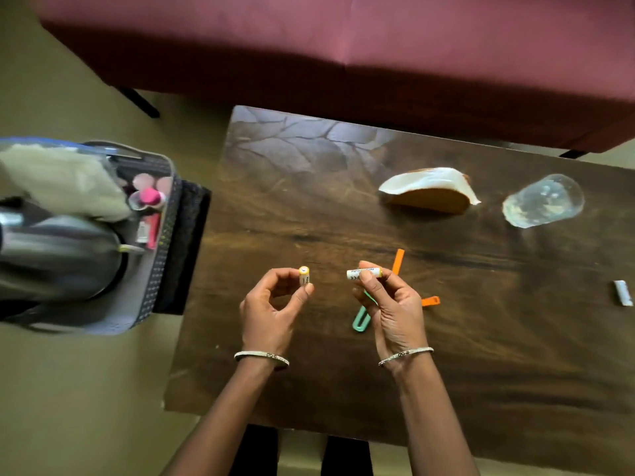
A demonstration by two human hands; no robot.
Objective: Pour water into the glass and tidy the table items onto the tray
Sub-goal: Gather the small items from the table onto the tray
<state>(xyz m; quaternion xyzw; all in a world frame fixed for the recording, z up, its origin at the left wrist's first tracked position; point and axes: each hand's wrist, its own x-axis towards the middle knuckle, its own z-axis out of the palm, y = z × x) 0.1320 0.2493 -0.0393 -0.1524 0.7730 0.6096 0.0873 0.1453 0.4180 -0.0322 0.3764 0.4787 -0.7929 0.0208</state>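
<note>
As I hovered over the table [309, 207], my left hand [273, 312] pinched a battery [304, 277] upright and my right hand [393, 312] pinched a second battery [363, 273] sideways; the glass [543, 201] sat far right, the tray [160, 269] off the left edge.

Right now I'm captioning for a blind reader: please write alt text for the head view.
The left hand pinches a battery and the right hand a second battery over a dark wooden table. A clear glass sits at its far right; a tray beside its left edge holds a steel jug.
</note>
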